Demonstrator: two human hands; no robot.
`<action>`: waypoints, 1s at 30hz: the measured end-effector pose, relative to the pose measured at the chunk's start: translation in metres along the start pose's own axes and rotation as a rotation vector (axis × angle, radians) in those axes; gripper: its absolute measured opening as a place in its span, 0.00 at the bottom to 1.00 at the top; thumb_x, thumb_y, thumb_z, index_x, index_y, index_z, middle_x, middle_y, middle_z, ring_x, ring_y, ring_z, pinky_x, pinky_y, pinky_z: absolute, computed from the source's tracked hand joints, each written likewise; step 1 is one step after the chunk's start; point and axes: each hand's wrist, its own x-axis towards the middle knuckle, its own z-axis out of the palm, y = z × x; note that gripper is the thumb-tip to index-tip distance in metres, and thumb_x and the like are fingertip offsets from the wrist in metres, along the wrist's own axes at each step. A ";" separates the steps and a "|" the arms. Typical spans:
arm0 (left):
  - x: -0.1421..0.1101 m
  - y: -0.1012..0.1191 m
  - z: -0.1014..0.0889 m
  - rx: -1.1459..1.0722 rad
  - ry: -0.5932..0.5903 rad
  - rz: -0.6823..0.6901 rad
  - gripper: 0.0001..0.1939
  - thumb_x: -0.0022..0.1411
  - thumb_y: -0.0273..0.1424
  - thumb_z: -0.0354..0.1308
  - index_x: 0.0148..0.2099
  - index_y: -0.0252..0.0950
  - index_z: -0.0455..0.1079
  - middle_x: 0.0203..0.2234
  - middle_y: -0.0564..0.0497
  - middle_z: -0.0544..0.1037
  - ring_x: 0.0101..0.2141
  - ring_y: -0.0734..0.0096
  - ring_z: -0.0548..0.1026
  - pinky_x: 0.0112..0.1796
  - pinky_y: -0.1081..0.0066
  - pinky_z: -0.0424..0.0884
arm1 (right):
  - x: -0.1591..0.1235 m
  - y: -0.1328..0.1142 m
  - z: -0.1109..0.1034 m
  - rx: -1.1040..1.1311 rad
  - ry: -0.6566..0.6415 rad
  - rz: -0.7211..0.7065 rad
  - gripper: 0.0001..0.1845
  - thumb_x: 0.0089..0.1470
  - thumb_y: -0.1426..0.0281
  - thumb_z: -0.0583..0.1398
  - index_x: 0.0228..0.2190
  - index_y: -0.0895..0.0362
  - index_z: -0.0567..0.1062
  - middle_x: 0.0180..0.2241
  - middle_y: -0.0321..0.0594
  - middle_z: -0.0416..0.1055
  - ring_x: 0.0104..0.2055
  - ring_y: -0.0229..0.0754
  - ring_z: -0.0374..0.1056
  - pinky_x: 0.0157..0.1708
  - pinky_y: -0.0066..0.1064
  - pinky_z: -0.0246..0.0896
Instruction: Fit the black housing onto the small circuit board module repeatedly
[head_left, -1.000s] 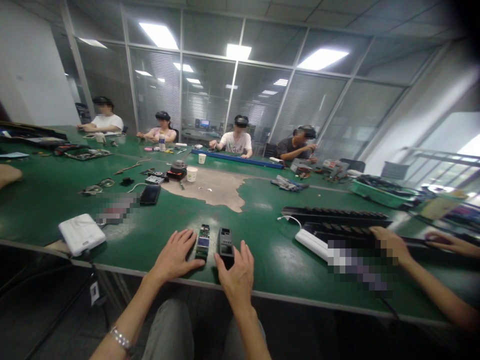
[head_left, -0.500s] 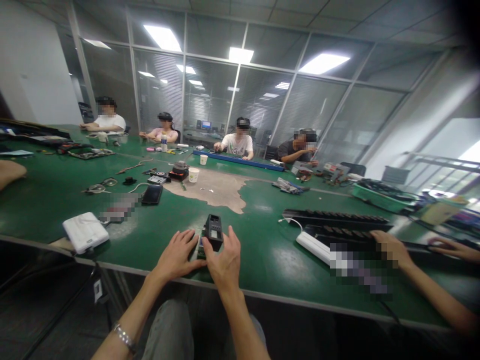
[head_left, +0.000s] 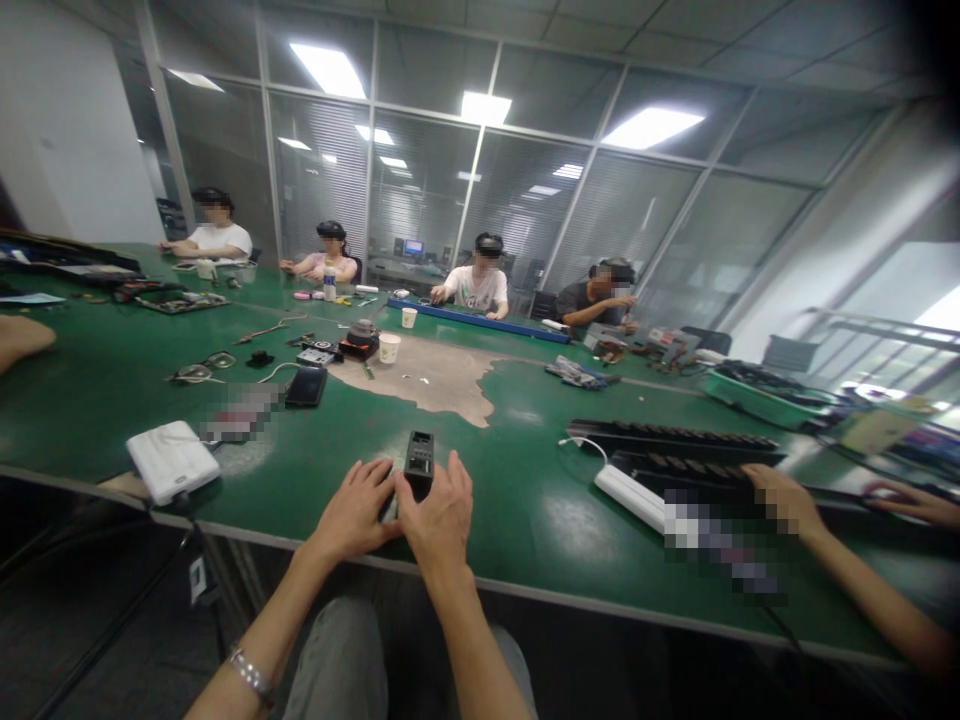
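My right hand [head_left: 436,520] is closed around a small black module with a slotted face [head_left: 419,459], holding it at the near edge of the green table [head_left: 315,460]. Directly left of it, my left hand [head_left: 355,513] lies on the table with fingers curled over a second small part that is almost fully hidden beneath both hands. The two hands touch each other. A metal bracelet [head_left: 247,675] sits on my left wrist.
A white box [head_left: 172,459] lies at the near left, a dark phone [head_left: 306,385] and paper cups [head_left: 388,347] farther back. To the right, a neighbour's hand [head_left: 780,495] rests on black trays [head_left: 675,440] beside a white power strip [head_left: 628,493]. Several people sit along the far side.
My right hand picked up the black module, which lay to the right of the green circuit part, and carried it left over that part. The circuit part is now covered by both hands.
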 end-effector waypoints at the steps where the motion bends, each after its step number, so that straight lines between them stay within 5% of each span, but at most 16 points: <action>1: 0.000 0.001 -0.001 -0.001 -0.004 -0.003 0.35 0.58 0.46 0.59 0.65 0.40 0.60 0.66 0.43 0.59 0.65 0.52 0.55 0.64 0.48 0.46 | 0.000 0.000 0.001 -0.003 -0.005 0.001 0.27 0.52 0.55 0.61 0.43 0.65 0.77 0.59 0.64 0.62 0.61 0.60 0.57 0.57 0.47 0.52; 7: 0.000 0.002 -0.002 0.014 -0.035 -0.024 0.37 0.56 0.40 0.57 0.67 0.36 0.57 0.66 0.42 0.58 0.66 0.53 0.53 0.65 0.50 0.44 | -0.010 0.004 0.007 -0.053 -0.039 0.016 0.28 0.52 0.54 0.61 0.43 0.66 0.77 0.58 0.65 0.63 0.60 0.62 0.59 0.55 0.48 0.55; 15: 0.002 0.000 0.001 0.043 -0.043 -0.039 0.38 0.54 0.33 0.54 0.68 0.34 0.56 0.67 0.43 0.57 0.66 0.57 0.53 0.65 0.53 0.43 | -0.026 0.019 0.021 -0.047 0.004 0.016 0.46 0.51 0.48 0.62 0.57 0.73 0.66 0.59 0.67 0.61 0.61 0.63 0.57 0.57 0.49 0.55; 30: 0.002 0.000 0.001 0.043 -0.046 -0.041 0.36 0.56 0.33 0.53 0.68 0.37 0.57 0.67 0.44 0.57 0.66 0.56 0.53 0.65 0.52 0.43 | -0.028 0.020 0.029 -0.016 0.013 0.013 0.32 0.54 0.53 0.61 0.50 0.66 0.74 0.59 0.63 0.63 0.61 0.60 0.59 0.58 0.49 0.53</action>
